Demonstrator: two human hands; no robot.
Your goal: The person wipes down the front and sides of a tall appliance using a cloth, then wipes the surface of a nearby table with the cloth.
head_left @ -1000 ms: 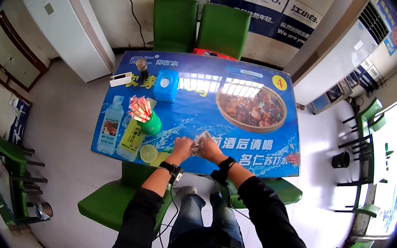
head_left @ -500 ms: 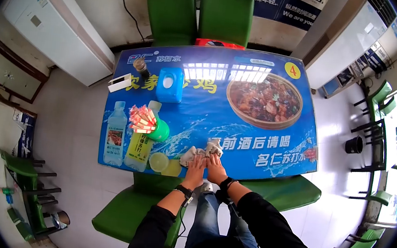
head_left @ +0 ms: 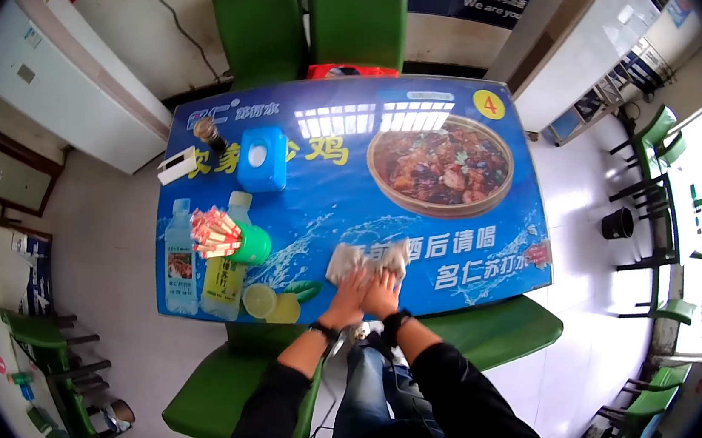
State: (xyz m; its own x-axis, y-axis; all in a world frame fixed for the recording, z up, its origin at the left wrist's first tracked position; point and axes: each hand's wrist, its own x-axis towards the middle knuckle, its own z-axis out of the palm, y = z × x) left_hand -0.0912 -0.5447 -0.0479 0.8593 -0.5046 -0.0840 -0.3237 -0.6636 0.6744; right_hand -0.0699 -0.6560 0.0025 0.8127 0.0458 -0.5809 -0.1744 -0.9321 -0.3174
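My left hand (head_left: 348,298) and my right hand (head_left: 382,294) are side by side at the near edge of a blue printed table (head_left: 326,208). Both press on a crumpled whitish rag (head_left: 351,262), fingers pointing away from me. It bulges out past the fingertips in two lumps; whether these are one piece or two, I cannot tell. Under the palms, part of the cloth is hidden.
Left on the table are a green cup (head_left: 254,245) of red-and-white wrapped sticks, a blue tissue box (head_left: 263,158), a dark bottle (head_left: 210,134) and a small white box (head_left: 177,166). A green chair (head_left: 242,396) stands at the near left, another (head_left: 493,332) at the near right.
Both hands have slid the rag a little rightward and farther from me across the tabletop, uncovering a printed leaf beside the lemon picture. The camera view has also shifted.
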